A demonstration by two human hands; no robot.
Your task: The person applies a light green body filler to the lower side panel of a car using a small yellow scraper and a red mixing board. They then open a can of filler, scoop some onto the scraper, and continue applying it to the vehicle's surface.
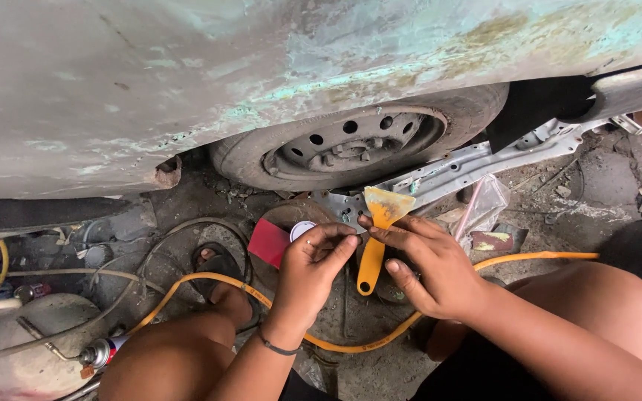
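1. a car body (187, 82) fills the top of the view, its panel sanded dull grey with green and rust patches; it looks rough and chalky.
2. under it sits a wheel (351, 141) with a worn tyre and a dark steel rim with round holes.
3. a pale metal bracket (477, 163) lies on the dirty ground beside the wheel, and an orange hose (529, 258) loops past the knees.
4. the right hand (429, 271) is closed around a yellow scraper (377, 238), just in front of the wheel; fingers wrap the handle near the blade.
5. the left hand (313, 271) pinches the blade's edge, fingertips together, with a red card (269, 241) and a small white lid (302, 229) just behind it.
6. the scraper looks light, plastic, stiff at the handle and a little springy at the flat blade, which is smeared and maybe slippery; the handle seems the safest place to grip.
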